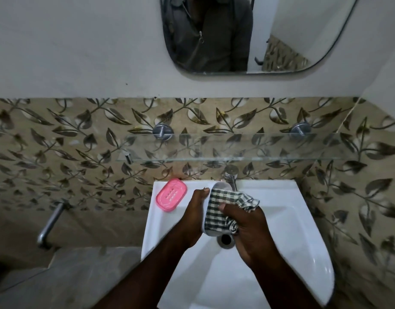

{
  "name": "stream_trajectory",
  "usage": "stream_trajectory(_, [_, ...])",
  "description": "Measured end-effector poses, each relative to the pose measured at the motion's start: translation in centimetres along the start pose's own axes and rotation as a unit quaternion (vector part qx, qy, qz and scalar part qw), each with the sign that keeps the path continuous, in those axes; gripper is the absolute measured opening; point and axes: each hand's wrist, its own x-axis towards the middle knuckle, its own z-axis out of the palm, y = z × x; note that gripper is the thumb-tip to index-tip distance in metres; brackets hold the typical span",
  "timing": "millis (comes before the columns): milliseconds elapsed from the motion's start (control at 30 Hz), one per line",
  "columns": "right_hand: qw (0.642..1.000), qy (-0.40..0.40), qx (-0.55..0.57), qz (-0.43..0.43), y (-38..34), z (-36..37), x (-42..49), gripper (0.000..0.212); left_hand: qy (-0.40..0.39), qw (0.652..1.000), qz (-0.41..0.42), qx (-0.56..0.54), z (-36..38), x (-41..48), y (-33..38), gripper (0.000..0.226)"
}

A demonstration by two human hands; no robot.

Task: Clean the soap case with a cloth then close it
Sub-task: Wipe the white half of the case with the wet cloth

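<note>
Left hand (195, 212) grips soap case (221, 186), lengthwise toward the tap (231, 181); right hand (250, 228) clutches cloth (223, 201)

— Where can you reach in?
— Over the front of the sink (214, 282) and along its right rim.
— And what blocks you?
— The tap (231, 182) at the back edge, the pink case half (171, 194) on the back left corner, the glass shelf (236, 148) above.
</note>
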Motion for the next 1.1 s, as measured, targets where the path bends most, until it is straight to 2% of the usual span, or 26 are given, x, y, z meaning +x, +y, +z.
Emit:
stream_trajectory(133, [0.999,-0.014,-0.032,0.02,1.5,2.5,-0.6,0.036,0.005,1.0,0.008,-0.006,-1.6,-0.9,1.0,0.071])
stream_trajectory(267, [0.996,0.027,-0.08,0.033,1.8,5.2,-0.9,0.027,0.006,1.0,0.016,-0.013,-3.2,-1.8,1.5,0.062])
stream_trajectory(367, [0.997,0.074,-0.027,0.013,1.4,6.2,0.5,0.028,-0.016,0.999,0.027,-0.028,-3.9,-1.9,1.8,0.052])
stream_trajectory(433, [0.997,0.073,0.001,-0.002,1.5,6.9,0.8,0.03,-0.018,0.998,0.044,-0.037,-4.1,-2.1,2.4,0.05])
stream_trajectory(500, [0.999,0.038,-0.002,-0.009,2.2,7.3,0.4,0.032,-0.036,0.998,0.044,-0.039,-4.8,-2.3,2.9,0.051])
stream_trajectory(567, [1.0,-0.021,-0.011,0.019,2.6,7.3,-0.2,0.034,-0.035,0.997,0.053,-0.033,-5.6,-2.6,3.0,0.049])
stream_trajectory(633, [0.994,-0.085,0.017,0.065,2.1,6.9,-0.7,0.049,-0.027,0.998,0.063,-0.017,-6.3,-2.6,2.7,0.046])
stream_trajectory(700, [0.987,-0.115,0.058,0.091,1.5,6.5,-1.0,0.071,-0.019,0.998,0.056,0.005,-6.5,-2.9,2.6,0.047])
stream_trajectory(800, [0.986,-0.13,0.04,0.094,1.1,6.4,-1.4,0.079,-0.003,0.998,0.049,0.049,-6.4,-3.2,2.4,0.047])
stream_trajectory(900, [0.99,-0.106,-0.091,0.029,1.6,7.4,-2.2,0.058,0.026,0.993,0.073,0.093,-6.0,-3.2,2.6,0.039])
stream_trajectory(967, [0.99,-0.052,-0.131,-0.03,2.6,8.1,-2.5,0.041,0.023,0.991,0.084,0.099,-5.6,-3.3,2.8,0.039])
stream_trajectory(1033, [0.993,0.005,-0.101,-0.068,3.3,8.2,-2.4,0.03,0.013,0.991,0.084,0.103,-5.1,-3.5,3.0,0.041])
stream_trajectory(1100, [0.994,0.029,-0.056,-0.085,2.9,8.2,-1.8,0.031,0.006,0.989,0.098,0.108,-4.7,-3.6,3.1,0.047])
